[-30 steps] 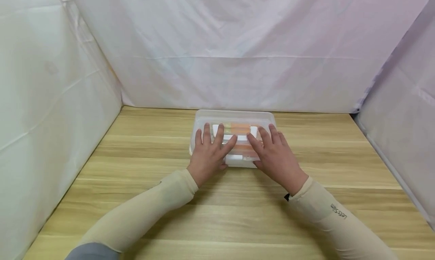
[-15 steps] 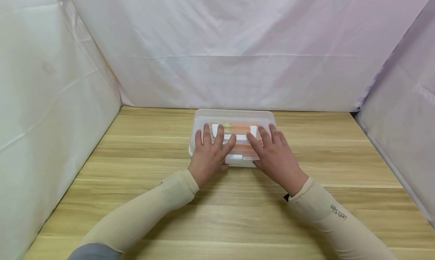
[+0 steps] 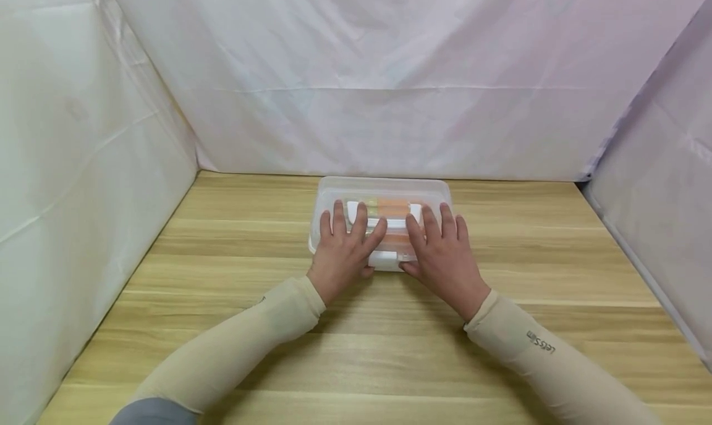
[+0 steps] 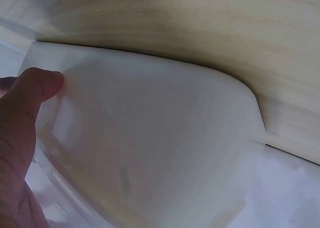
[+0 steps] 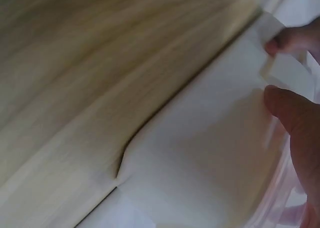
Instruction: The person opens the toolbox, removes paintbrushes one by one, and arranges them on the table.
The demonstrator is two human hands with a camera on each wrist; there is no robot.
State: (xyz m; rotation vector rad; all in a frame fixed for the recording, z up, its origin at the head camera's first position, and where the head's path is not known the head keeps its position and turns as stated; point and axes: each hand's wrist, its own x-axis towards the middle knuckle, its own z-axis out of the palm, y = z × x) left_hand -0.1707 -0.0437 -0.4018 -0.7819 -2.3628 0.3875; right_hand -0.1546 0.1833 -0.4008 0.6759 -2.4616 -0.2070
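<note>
A translucent plastic storage box [image 3: 384,185] with its lid on sits at the back of the table. On the lid is a white carry handle [image 3: 384,223], and a white latch [image 3: 382,258] is on the front side. Orange and yellow-green contents [image 3: 392,206] show through; their kind is unclear. My left hand [image 3: 340,252] rests on the lid's left half with fingers spread, its thumb [image 4: 47,82] against the front wall. On the right half lies my right hand [image 3: 445,258], fingers fairly straight. Its thumb [image 5: 285,105] touches the front wall beside the latch.
The wood-grain table [image 3: 356,363] extends in front of the box and to both sides. Right behind the box hangs a white cloth [image 3: 378,122]. More white cloth walls stand at left [image 3: 83,165] and right [image 3: 662,165].
My right hand has shifted slightly left along the box front, its thumb now closer to the latch. The left hand and the box have stayed put.
</note>
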